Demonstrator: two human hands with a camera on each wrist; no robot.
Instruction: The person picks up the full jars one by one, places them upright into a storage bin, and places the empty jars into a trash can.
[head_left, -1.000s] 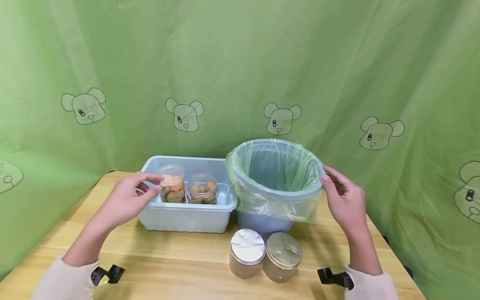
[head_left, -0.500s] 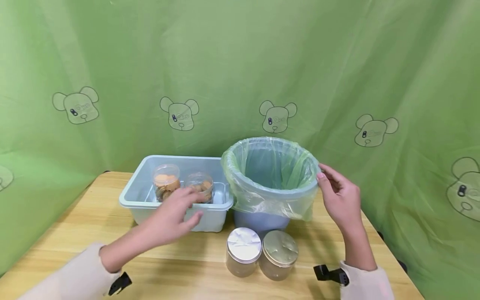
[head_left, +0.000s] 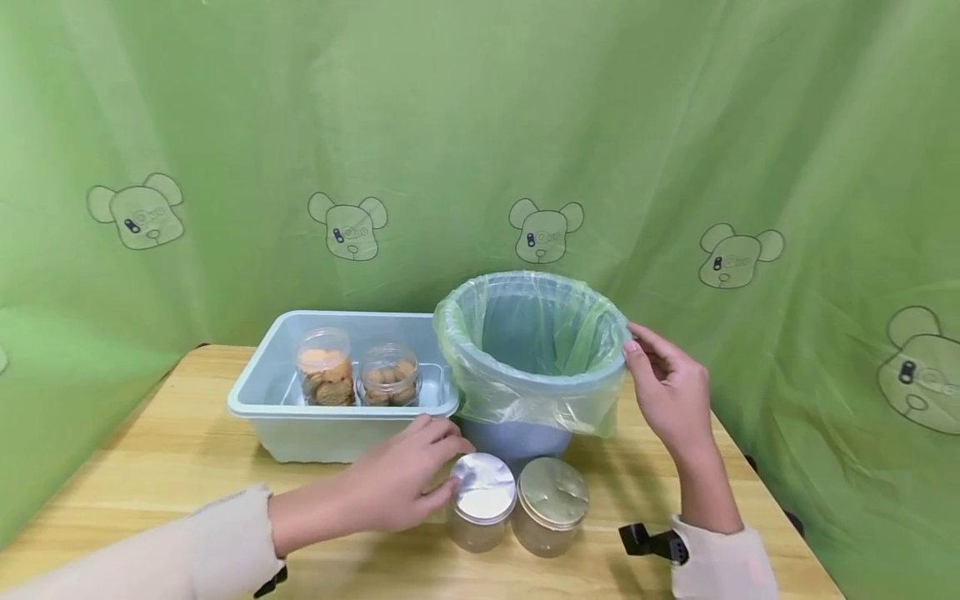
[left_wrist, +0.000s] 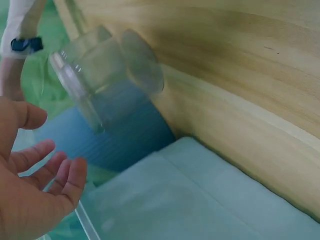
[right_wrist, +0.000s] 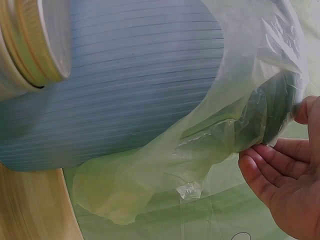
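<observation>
My left hand [head_left: 408, 479] is beside a clear jar with a silver foil-like top [head_left: 484, 488], its thumb and fingers spread apart at the near left of the lid. The left wrist view shows the fingers loosely bent with nothing between them, the clear jars [left_wrist: 102, 75] just beyond. A second jar with a dull gold-toned top [head_left: 553, 493] stands right beside the first. My right hand [head_left: 671, 392] pinches the right rim of a blue trash can [head_left: 517, 442], thumb outside, over its thin green bag [right_wrist: 215, 125].
Left of the can is a pale blue basin [head_left: 322, 433] holding two clear jars of cookies, a taller one [head_left: 326, 371] and a shorter one [head_left: 390, 379]. A green curtain [head_left: 450, 125] hangs behind the wooden table [head_left: 187, 467].
My left hand has swung from above the basin's left side, across its front, to the silver-topped jar. The right hand has stayed at the can's rim. The view has shifted slightly.
</observation>
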